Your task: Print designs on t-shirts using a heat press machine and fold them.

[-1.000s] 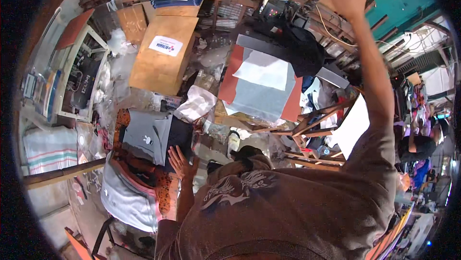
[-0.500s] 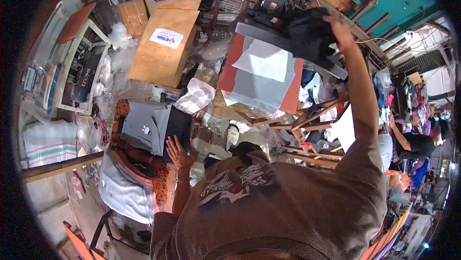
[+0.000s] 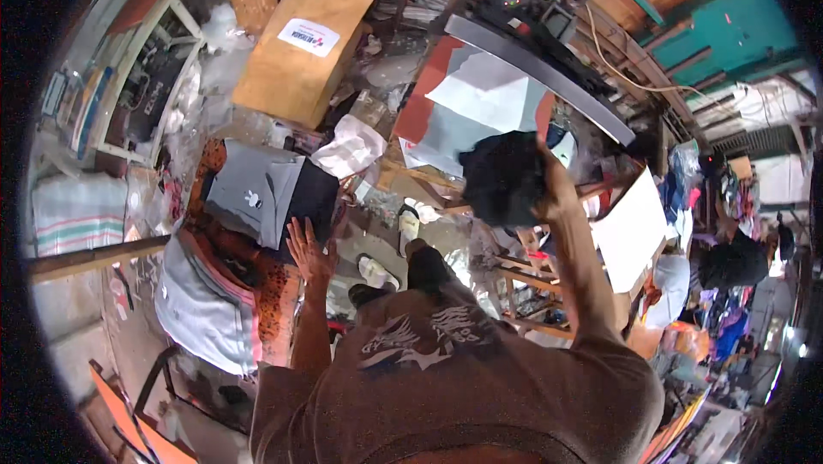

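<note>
A bunched black cloth [image 3: 500, 177] hangs from my right hand [image 3: 551, 190], whose fingers grip it above the wooden framework at right of centre. My left hand [image 3: 307, 251] has its fingers spread on the edge of a dark fabric [image 3: 315, 198]. Beside that lies grey fabric [image 3: 255, 185] with a small white animal print, on an orange spotted padded surface [image 3: 279, 310]. Pale grey folded cloth [image 3: 193, 297] lies next to it.
A red board [image 3: 424, 74] with grey and white sheets and a long grey bar [image 3: 540, 78] are ahead. A wooden box [image 3: 287, 65] stands left of them. Slippers [image 3: 377, 271] lie on the cluttered floor. A co-worker [image 3: 733, 263] is at far right.
My right hand came down from high at the right, took hold of the black cloth and brought it toward the middle. My left hand stayed on the dark fabric.
</note>
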